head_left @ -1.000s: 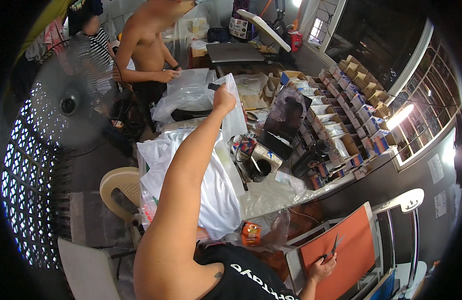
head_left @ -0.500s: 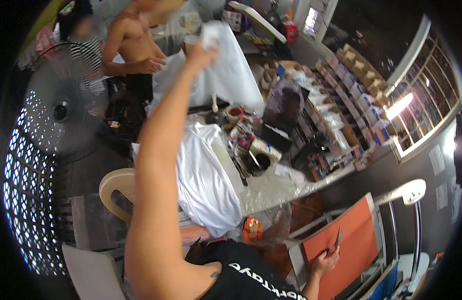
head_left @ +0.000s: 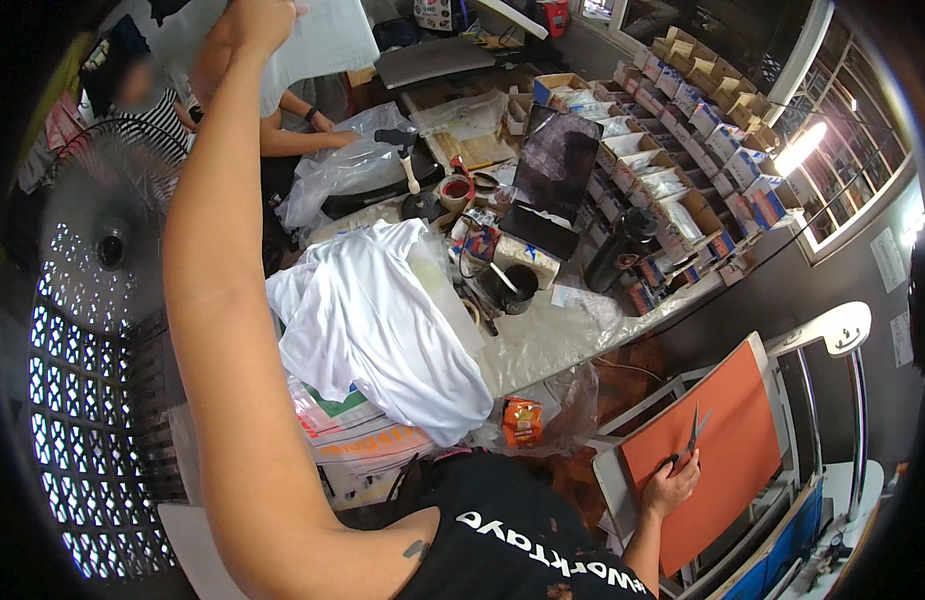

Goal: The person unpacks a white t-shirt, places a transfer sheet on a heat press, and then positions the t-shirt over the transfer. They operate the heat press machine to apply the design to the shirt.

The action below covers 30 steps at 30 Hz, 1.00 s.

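Observation:
My left hand (head_left: pixel 264 25) is raised high at the upper left, closed on a pale translucent sheet (head_left: pixel 327 40). My right hand (head_left: pixel 672 478) grips dark-handled scissors (head_left: pixel 692 440), blades upward, over an orange board (head_left: pixel 712 450) at the lower right. Below my left hand and beside my outstretched arm, a crumpled white fabric (head_left: pixel 372 320) lies on the worktable (head_left: pixel 522 360), over printed plastic packs (head_left: pixel 342 435). Beyond it are a clear plastic bag (head_left: pixel 332 165), a red tape roll (head_left: pixel 454 192), a black cup (head_left: pixel 517 288) and a dark bottle (head_left: pixel 622 250).
A co-worker (head_left: pixel 282 135) reaches onto the plastic bag, and another person in stripes (head_left: pixel 157 130) stands behind a fan (head_left: pixel 110 250). Rows of cardboard bins (head_left: pixel 662 200) line the right side under a window. An orange packet (head_left: pixel 522 420) lies below the table edge.
My left hand has lifted the sheet upward and leftward, uncovering items on the table. The co-worker's hands have come down onto the plastic bag. My right hand still holds the scissors.

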### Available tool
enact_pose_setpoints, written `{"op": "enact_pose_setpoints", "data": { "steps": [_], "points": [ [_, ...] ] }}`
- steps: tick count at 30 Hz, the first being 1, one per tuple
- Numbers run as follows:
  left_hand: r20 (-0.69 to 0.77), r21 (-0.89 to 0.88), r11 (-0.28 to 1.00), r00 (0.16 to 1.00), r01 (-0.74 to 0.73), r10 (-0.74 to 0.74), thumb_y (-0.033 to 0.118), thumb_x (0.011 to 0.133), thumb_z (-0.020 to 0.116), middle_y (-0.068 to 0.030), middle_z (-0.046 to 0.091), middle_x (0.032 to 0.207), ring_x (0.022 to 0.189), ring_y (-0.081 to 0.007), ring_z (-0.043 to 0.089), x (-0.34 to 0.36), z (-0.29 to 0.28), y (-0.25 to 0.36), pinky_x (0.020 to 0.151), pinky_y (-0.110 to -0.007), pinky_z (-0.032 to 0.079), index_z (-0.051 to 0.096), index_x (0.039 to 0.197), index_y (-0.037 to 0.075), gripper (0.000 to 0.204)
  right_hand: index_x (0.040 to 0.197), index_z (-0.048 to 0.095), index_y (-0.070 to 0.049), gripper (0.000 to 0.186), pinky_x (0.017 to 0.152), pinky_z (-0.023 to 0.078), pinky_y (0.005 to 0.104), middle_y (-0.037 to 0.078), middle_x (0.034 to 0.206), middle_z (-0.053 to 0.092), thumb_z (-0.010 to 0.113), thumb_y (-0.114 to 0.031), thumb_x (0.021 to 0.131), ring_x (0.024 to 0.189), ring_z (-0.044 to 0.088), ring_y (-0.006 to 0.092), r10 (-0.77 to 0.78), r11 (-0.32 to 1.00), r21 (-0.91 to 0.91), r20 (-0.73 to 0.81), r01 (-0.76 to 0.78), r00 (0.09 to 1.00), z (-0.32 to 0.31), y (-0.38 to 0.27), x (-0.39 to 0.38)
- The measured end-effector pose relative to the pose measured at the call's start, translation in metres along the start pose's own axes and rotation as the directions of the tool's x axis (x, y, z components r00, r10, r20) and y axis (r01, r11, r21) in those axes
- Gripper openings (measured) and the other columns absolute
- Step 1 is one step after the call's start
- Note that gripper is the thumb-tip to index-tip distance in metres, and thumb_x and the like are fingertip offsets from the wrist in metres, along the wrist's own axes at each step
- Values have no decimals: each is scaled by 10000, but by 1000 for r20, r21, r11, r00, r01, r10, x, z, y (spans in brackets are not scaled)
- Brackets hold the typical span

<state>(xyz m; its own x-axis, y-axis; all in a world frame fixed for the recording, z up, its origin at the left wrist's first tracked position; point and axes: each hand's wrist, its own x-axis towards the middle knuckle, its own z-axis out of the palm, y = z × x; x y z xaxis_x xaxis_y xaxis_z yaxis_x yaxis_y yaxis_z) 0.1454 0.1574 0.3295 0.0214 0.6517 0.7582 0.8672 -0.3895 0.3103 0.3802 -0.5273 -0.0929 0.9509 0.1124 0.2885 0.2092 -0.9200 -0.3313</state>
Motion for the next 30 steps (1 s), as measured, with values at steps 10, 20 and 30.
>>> {"op": "enact_pose_setpoints", "data": {
  "steps": [10, 20, 30],
  "points": [
    [66, 23, 990, 988, -140, 139, 329, 881, 640, -215, 714, 1036, 895, -322, 715, 7, 34, -31, 759, -410, 546, 641, 1210, 63, 423, 1460, 409, -91, 667, 1026, 381, 513, 198, 1300, 523, 629, -119, 831, 1247, 484, 389, -37, 999, 14, -32, 38, 999, 2, 9, 2],
    [43, -277, 916, 956, 290, -290, 127, 800, 657, -198, 691, 1118, 989, -333, 693, 5, 38, -73, 843, -431, 544, 626, 1201, 24, 415, 1457, 412, -83, 653, 1042, 363, 515, 196, 1314, 518, 620, -118, 839, 1246, 487, 387, -29, 1000, 3, -39, 29, 999, 2, 12, 0],
    [901, -288, 661, 429, 693, -57, 29, 787, 697, -120, 696, 893, 761, -269, 665, -67, 143, -183, 706, -410, 543, 699, 1021, -39, 243, 1475, 396, -104, 651, 1066, 356, 509, 205, 1355, 496, 614, -114, 861, 1281, 465, 393, 11, 1000, 6, 2, -11, 1000, 1, 12, 2]
  ]
}}
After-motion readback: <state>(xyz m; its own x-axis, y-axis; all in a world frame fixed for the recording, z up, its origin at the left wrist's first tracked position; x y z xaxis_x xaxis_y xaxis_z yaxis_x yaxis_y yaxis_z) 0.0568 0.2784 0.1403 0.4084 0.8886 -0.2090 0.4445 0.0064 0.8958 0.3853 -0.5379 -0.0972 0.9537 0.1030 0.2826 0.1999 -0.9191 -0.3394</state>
